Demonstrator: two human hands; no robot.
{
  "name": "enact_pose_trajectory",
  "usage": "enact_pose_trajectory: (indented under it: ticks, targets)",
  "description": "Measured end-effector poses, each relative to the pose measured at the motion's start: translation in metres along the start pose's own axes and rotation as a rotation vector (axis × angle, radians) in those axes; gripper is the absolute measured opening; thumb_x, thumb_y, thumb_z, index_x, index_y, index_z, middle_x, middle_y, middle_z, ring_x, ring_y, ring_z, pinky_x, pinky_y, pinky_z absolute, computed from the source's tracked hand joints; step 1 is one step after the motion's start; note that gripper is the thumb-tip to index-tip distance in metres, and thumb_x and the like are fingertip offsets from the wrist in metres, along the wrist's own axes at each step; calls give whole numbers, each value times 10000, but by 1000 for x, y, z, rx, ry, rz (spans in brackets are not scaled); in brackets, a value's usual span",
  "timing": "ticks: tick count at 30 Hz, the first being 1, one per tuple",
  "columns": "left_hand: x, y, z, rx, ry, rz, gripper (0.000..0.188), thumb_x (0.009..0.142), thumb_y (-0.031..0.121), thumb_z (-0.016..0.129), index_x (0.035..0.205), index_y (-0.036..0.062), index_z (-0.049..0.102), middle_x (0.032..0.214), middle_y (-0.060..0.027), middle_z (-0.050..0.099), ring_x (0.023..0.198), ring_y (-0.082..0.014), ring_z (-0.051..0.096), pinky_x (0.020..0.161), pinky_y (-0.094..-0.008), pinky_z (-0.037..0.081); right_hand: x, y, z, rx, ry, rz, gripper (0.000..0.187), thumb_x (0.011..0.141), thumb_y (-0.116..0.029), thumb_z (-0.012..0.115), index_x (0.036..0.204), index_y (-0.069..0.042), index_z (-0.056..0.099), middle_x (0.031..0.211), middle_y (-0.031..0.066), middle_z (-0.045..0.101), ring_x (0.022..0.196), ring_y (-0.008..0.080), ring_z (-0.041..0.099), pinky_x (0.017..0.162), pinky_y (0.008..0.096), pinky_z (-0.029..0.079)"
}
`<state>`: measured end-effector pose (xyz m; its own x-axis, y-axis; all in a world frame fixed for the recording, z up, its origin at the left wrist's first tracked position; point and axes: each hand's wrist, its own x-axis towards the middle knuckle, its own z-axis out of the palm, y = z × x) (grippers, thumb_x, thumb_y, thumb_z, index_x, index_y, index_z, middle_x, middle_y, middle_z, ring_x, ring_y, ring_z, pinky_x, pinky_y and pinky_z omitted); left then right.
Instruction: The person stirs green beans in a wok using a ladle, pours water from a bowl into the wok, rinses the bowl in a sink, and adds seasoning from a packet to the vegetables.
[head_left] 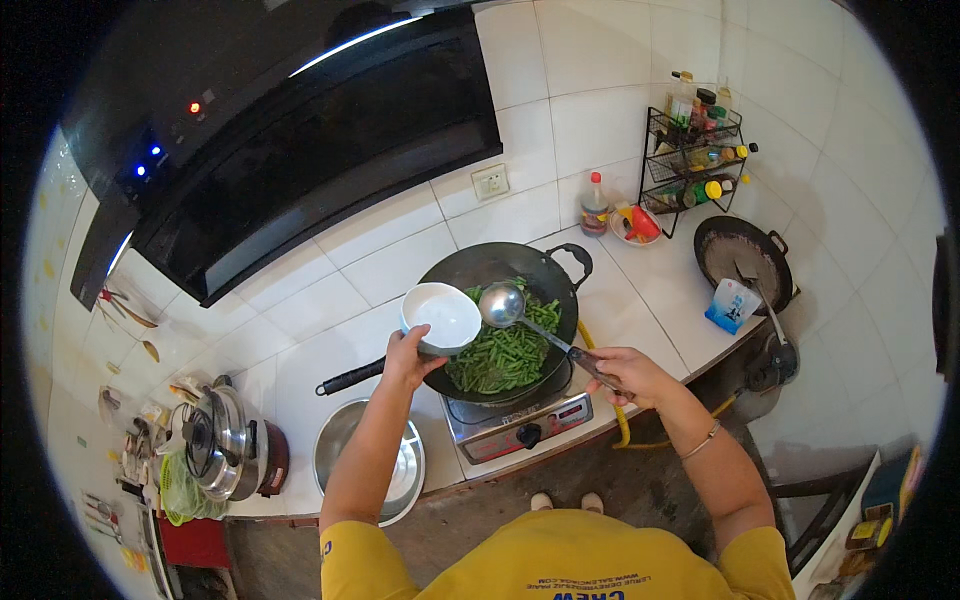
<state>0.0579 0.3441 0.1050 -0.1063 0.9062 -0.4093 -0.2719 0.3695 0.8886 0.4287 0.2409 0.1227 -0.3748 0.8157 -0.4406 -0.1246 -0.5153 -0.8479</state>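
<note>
A black wok (pixel 470 262) with a long handle stands on the gas stove (pixel 520 432), holding chopped green beans (pixel 500 358). Over the wok's left side, my left hand (pixel 408 358) grips a white bowl (pixel 442 312) by its rim, tilted so its pale inside shows. My right hand (pixel 632 378) is closed round the dark handle of a metal ladle (pixel 502 305). The ladle's round head hangs over the beans, close beside the bowl. Whether the ladle touches the beans I cannot tell.
A metal basin (pixel 340 430) sits left of the stove, beyond it a steel pot (pixel 240 440). At right are a sauce bottle (pixel 595 205), a small bowl (pixel 636 226), a bottle rack (pixel 690 160), a second pan (pixel 740 255) and a blue packet (pixel 733 306). A yellow hose (pixel 622 425) runs beside the stove.
</note>
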Motion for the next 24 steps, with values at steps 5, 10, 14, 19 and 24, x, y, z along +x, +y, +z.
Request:
enact_pose_trajectory:
  ticks: [5, 10, 14, 19, 24]
  targets:
    - [19, 1, 8, 100, 2, -3, 721, 793, 219, 658, 1316, -13, 220, 1265, -251, 405, 970, -398, 585, 707, -501, 569, 8, 10, -2, 37, 8, 19, 411, 948, -118, 392, 1346, -16, 389, 801, 135, 642, 454, 132, 516, 360, 223, 377]
    - [24, 8, 20, 182, 1, 3, 736, 773, 224, 673, 1325, 0, 240, 1252, -248, 416, 947, -390, 590, 706, -504, 568, 3, 11, 0, 26, -10, 10, 404, 949, -125, 397, 1341, -24, 393, 806, 131, 640, 464, 127, 522, 362, 216, 376]
    - [28, 19, 30, 299, 52, 29, 671, 793, 254, 651, 1317, 17, 307, 1277, -218, 429, 1069, -387, 533, 772, -546, 525, 3, 12, 1, 14, -27, -1, 406, 949, -130, 404, 1344, -34, 398, 800, 124, 636, 468, 121, 523, 366, 212, 381]
    - [35, 38, 28, 365, 105, 64, 690, 778, 245, 663, 1311, 4, 298, 1247, -231, 448, 1060, -402, 539, 741, -543, 536, -1, 10, 5, -32, 15, -16, 419, 952, -127, 398, 1360, -34, 386, 804, 112, 629, 470, 108, 525, 373, 211, 397]
    - [42, 60, 9, 602, 224, 140, 606, 785, 171, 584, 1289, -5, 297, 1194, -243, 476, 980, -404, 581, 704, -551, 552, -5, 12, 11, -158, 73, -51, 431, 950, -104, 399, 1376, -40, 374, 809, 110, 621, 453, 103, 516, 386, 217, 410]
